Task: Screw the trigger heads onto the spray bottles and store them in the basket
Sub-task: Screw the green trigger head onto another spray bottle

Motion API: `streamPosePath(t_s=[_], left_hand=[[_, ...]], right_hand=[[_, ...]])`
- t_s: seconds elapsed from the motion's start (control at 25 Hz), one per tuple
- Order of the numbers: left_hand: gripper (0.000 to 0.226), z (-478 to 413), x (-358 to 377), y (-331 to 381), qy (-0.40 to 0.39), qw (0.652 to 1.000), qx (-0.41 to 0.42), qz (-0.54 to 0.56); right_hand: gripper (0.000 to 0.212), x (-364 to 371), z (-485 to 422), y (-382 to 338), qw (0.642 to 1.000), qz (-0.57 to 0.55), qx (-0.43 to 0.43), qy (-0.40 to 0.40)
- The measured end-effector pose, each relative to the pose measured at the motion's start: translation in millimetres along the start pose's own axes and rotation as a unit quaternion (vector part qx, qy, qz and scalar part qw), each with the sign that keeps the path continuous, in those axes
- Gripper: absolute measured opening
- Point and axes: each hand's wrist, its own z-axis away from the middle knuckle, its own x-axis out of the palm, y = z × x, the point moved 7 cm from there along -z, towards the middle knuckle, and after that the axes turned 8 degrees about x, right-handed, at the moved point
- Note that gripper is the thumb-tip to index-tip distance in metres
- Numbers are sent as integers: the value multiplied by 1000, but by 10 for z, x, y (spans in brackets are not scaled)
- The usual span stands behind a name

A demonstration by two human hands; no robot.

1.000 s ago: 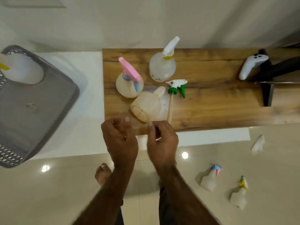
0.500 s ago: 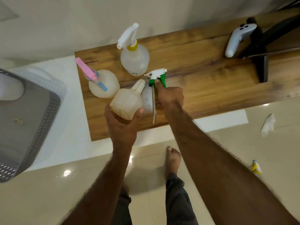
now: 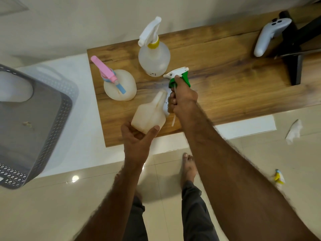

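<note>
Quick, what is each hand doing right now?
Left hand: closed around the base of the headless bottle.
Right hand: closed on the green trigger head.

A: Trigger head (image 3: 179,76)?
B: Green and white. The bottle (image 3: 149,115) is cloudy cream.
A: The others?
B: One sprayer (image 3: 107,73) pink and blue, one (image 3: 150,32) white with a yellow collar.
A: Basket (image 3: 34,122)?
B: Grey, lattice-patterned. Board (image 3: 234,79): brown woodgrain.
</note>
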Motion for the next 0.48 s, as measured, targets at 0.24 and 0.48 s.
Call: streamPosePath(t_s=[0.24, 0.48], left_hand=[[79, 283, -89, -291, -43, 998, -21, 52], [89, 479, -133, -440, -68, 996, -33, 55]], right_hand=[[34, -120, 40, -154, 991, -111, -29, -65], [40, -214, 242, -354, 980, -178, -85, -1]])
